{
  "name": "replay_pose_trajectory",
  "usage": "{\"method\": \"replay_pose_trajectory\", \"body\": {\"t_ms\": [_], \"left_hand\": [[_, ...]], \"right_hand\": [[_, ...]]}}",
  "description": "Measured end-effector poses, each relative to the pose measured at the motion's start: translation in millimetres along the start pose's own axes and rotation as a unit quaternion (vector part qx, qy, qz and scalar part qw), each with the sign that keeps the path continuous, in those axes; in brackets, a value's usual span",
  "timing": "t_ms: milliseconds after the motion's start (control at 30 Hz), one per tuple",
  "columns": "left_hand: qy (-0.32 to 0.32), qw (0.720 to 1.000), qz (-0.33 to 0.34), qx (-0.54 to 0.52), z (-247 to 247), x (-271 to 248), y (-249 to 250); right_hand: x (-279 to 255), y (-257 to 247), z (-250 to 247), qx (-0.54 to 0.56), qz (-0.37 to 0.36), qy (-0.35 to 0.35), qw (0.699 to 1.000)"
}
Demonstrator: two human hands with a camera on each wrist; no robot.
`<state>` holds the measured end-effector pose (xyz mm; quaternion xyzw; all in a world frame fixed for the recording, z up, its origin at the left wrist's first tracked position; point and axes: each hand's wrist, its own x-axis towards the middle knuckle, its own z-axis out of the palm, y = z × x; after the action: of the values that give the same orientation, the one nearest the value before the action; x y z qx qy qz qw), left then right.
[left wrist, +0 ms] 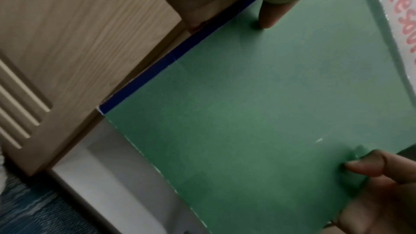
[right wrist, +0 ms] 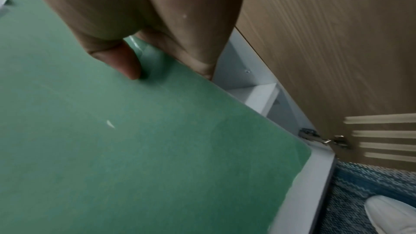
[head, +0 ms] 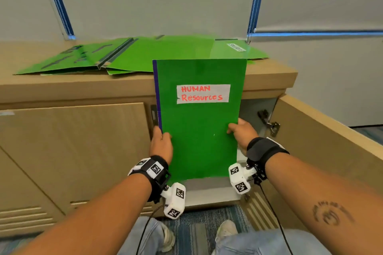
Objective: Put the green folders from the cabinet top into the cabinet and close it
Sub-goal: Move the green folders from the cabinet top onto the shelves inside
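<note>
A green folder (head: 199, 130) labelled "HUMAN Resources", with a blue spine on its left edge, stands upright in front of the open cabinet compartment. My left hand (head: 161, 143) grips its left edge, thumb on the front face. My right hand (head: 241, 132) grips its right edge the same way. The left wrist view shows the folder (left wrist: 258, 113) with both thumbs pressed on its face; the right wrist view shows the folder (right wrist: 135, 140) pinched at its edge. Several more green folders (head: 132, 56) lie spread on the wooden cabinet top (head: 269, 74).
The right cabinet door (head: 323, 141) stands swung open to my right, its hinge (head: 269, 124) showing. The left door (head: 72, 151) is closed. The white cabinet floor (head: 207, 190) shows below the folder. My shoes stand on blue carpet (head: 196, 232).
</note>
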<state>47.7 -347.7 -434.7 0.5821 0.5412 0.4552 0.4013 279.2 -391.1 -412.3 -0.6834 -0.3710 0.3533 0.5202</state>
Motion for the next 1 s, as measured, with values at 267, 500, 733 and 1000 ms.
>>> {"method": "replay_pose_trajectory", "body": {"t_ms": [267, 500, 733, 1000], "left_hand": [[-0.029, 0.991, -0.100, 0.085, 38, 5, -71], [-0.061, 0.980, -0.132, 0.139, 63, 13, -113], [-0.038, 0.972, -0.053, 0.227, 70, 47, -122], [-0.302, 0.765, 0.234, 0.518, 70, 40, -137]], "right_hand": [[30, 83, 13, -0.031, 0.071, 0.001, 0.997], [42, 144, 19, -0.042, 0.133, -0.008, 0.990], [95, 125, 35, -0.033, 0.106, 0.023, 0.994], [146, 104, 60, -0.027, 0.099, 0.019, 0.995]]}}
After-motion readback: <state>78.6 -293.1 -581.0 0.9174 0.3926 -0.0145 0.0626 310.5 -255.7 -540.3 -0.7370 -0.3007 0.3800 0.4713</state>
